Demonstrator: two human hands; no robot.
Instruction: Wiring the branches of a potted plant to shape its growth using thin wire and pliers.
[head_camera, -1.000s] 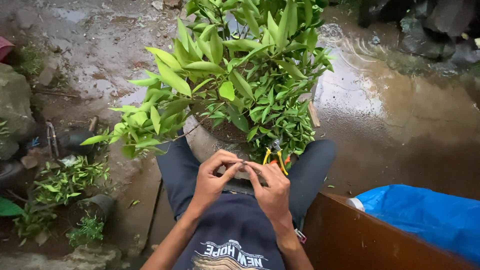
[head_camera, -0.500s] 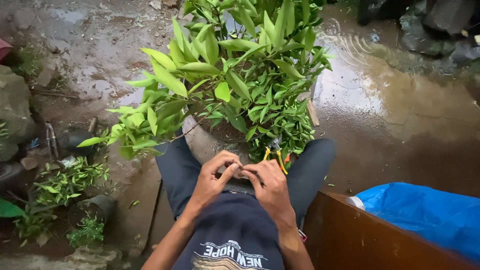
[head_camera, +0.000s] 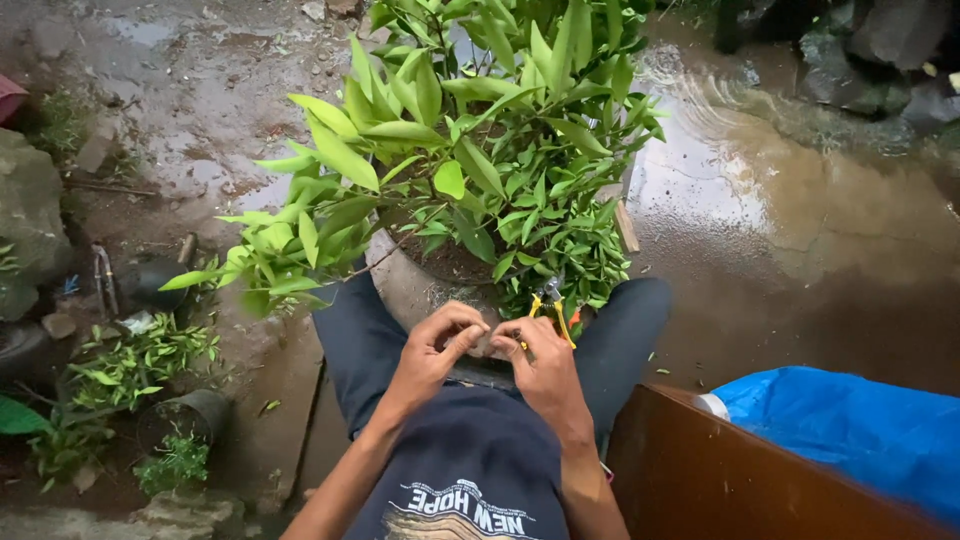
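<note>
Hands meet just below the grey pot (head_camera: 400, 285), which sits between the person's knees. Left hand (head_camera: 432, 352) curls its fingers (head_camera: 462, 332) toward the right hand (head_camera: 540, 365), fingertips nearly touching over a small item too hidden to tell. Right hand is closed around yellow-handled pliers (head_camera: 548, 312), whose handles stick up toward the pot. Leafy green plant (head_camera: 470, 160) fills the pot and spreads over it. Beyond the pot, wet muddy ground (head_camera: 800, 230) shines with puddle water. Right of the pot lie a brown wooden board (head_camera: 720, 470) and a blue tarp (head_camera: 850, 420).
</note>
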